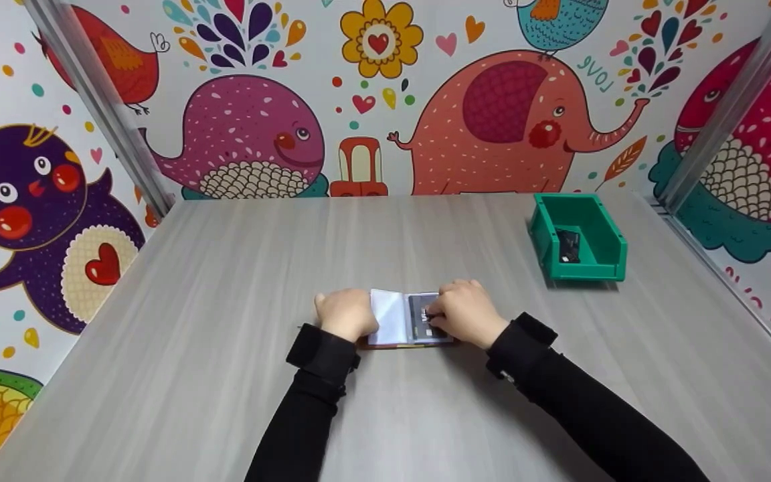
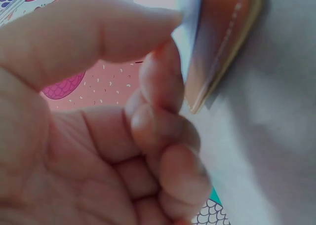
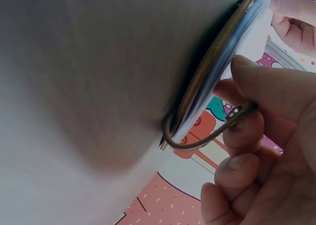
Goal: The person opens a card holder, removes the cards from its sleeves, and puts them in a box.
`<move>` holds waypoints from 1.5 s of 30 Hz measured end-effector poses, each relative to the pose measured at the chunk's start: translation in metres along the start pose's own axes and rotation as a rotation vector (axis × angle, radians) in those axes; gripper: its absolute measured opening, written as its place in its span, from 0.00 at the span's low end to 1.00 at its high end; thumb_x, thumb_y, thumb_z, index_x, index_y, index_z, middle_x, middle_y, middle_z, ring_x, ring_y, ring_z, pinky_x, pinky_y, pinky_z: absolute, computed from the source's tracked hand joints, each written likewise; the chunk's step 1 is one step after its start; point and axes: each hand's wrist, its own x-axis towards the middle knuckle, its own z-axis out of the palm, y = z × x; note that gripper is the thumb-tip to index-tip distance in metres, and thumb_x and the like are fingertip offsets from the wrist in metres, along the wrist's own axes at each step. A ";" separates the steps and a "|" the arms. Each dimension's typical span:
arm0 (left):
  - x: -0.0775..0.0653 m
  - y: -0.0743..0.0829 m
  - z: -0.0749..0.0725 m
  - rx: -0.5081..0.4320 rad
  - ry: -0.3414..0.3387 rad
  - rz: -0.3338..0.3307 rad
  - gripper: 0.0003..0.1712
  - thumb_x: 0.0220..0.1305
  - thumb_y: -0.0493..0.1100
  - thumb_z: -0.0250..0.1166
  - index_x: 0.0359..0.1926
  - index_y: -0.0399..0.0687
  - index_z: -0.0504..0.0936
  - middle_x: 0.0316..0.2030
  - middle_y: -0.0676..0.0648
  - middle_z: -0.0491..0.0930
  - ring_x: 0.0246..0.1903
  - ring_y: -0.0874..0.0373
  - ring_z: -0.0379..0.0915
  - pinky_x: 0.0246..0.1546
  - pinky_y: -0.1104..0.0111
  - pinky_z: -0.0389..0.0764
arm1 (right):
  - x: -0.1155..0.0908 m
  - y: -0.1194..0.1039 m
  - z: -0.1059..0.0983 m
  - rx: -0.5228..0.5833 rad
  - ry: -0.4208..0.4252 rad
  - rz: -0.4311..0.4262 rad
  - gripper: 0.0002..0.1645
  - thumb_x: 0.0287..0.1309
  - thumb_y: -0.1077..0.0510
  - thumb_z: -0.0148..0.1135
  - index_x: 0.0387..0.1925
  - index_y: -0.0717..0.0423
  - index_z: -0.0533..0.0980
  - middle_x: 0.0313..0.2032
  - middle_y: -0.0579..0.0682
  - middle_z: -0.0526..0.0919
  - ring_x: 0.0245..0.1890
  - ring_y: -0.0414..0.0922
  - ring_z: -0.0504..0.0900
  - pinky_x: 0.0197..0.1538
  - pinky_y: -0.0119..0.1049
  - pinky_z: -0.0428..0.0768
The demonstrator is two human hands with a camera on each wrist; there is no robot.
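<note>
Pinched at its left edge by the left hand [image 1: 347,313], the card holder [image 1: 389,314] lies spread on the table [image 1: 225,281]. Its right side is gripped by the curled right hand [image 1: 469,311], by which a dark card [image 1: 419,323] is partly covered; whether card or sleeve is pinched cannot be told. The strap [image 3: 210,137] is touched too. Seemingly, the card is being settled in its sleeve; next, the pages should be steadied and the strap held clear.

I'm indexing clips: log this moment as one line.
left hand: pinches card holder at left; right hand: fingers over dark card on right page; card holder: open; green bin: holds dark item
</note>
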 end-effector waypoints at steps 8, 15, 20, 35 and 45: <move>0.001 0.000 0.000 -0.010 0.019 -0.006 0.09 0.38 0.43 0.68 0.25 0.48 0.79 0.30 0.49 0.80 0.29 0.52 0.72 0.43 0.53 0.61 | 0.000 0.000 0.000 0.002 0.006 0.002 0.09 0.39 0.59 0.73 0.29 0.49 0.85 0.21 0.46 0.74 0.26 0.50 0.72 0.30 0.45 0.63; 0.002 0.001 0.001 -0.005 0.020 -0.027 0.11 0.39 0.43 0.68 0.29 0.48 0.80 0.32 0.48 0.80 0.30 0.51 0.71 0.41 0.56 0.61 | 0.001 0.000 0.001 0.001 0.009 0.004 0.09 0.39 0.59 0.73 0.29 0.49 0.85 0.21 0.46 0.74 0.26 0.50 0.72 0.30 0.46 0.64; 0.002 0.002 0.002 -0.014 0.017 -0.015 0.08 0.42 0.41 0.67 0.28 0.47 0.80 0.31 0.48 0.79 0.29 0.51 0.70 0.40 0.56 0.60 | 0.001 0.000 0.001 0.001 0.010 -0.003 0.09 0.39 0.59 0.73 0.28 0.49 0.85 0.21 0.46 0.74 0.26 0.50 0.72 0.30 0.45 0.64; 0.003 0.004 0.003 -0.032 0.020 -0.029 0.09 0.44 0.38 0.67 0.31 0.47 0.81 0.32 0.47 0.80 0.31 0.51 0.72 0.46 0.54 0.60 | -0.001 0.002 -0.001 0.007 0.016 -0.020 0.09 0.39 0.60 0.72 0.29 0.51 0.85 0.21 0.47 0.75 0.26 0.50 0.71 0.30 0.46 0.63; 0.004 0.004 0.003 -0.021 0.018 -0.035 0.09 0.42 0.38 0.67 0.31 0.47 0.81 0.31 0.48 0.80 0.30 0.51 0.71 0.46 0.54 0.59 | -0.003 0.007 -0.008 -0.007 0.069 0.011 0.08 0.39 0.60 0.72 0.28 0.50 0.85 0.20 0.45 0.73 0.25 0.47 0.70 0.30 0.43 0.62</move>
